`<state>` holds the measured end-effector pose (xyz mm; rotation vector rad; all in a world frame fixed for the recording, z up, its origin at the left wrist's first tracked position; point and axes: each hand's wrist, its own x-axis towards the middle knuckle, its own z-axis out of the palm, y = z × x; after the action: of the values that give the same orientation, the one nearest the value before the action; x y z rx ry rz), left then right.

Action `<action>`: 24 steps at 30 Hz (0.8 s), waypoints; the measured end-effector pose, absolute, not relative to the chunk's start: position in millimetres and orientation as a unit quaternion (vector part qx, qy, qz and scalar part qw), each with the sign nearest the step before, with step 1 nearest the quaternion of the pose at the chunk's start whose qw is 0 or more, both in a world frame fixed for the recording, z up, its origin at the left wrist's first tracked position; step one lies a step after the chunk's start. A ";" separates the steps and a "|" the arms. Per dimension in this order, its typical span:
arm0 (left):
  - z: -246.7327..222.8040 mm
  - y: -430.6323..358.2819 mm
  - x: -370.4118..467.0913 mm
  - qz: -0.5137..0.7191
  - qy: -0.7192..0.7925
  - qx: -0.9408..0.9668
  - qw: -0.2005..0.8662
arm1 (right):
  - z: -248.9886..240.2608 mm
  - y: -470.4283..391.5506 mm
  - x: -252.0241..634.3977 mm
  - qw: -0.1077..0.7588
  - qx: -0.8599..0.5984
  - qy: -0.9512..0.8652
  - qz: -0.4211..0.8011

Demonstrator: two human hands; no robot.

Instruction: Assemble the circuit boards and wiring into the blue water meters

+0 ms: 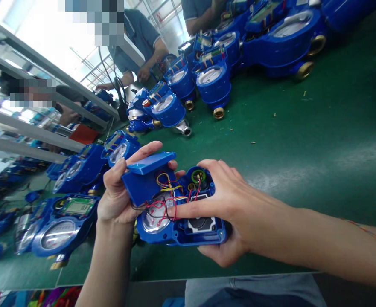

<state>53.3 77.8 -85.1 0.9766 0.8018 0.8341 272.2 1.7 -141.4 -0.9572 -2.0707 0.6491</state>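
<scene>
A blue water meter [184, 236] with its electronics housing uncovered lies close in front of me, near the bench edge. My right hand [229, 204] grips this housing around its right end, with one finger stretched over the wires toward the round dial [155, 215]. Thumb and fingers of my left hand [119, 192] hold a blue plastic cover [143, 185], tilted above the dial. Red, black and yellow wires [168, 187] run between the cover and the housing. Inside the housing sit a black-and-white part [202, 221] and a green-ringed round part [199, 175].
More blue water meters [59, 232] stand on the left, and others [213, 81] stand in a row at the back. Tiny screws [253, 143] lie scattered on the green bench [303, 140]. Across the bench, people [143, 38] sit behind metal rails [34, 123].
</scene>
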 end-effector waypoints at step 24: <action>-77.2 67.1 59.3 0.389 0.326 0.453 0.733 | -86.8 24.4 257.3 0.301 -0.366 -0.879 -0.054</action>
<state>59.3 67.1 -77.2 0.9973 0.7163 0.8549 257.3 24.4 -86.8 -0.9714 -2.3309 -0.1435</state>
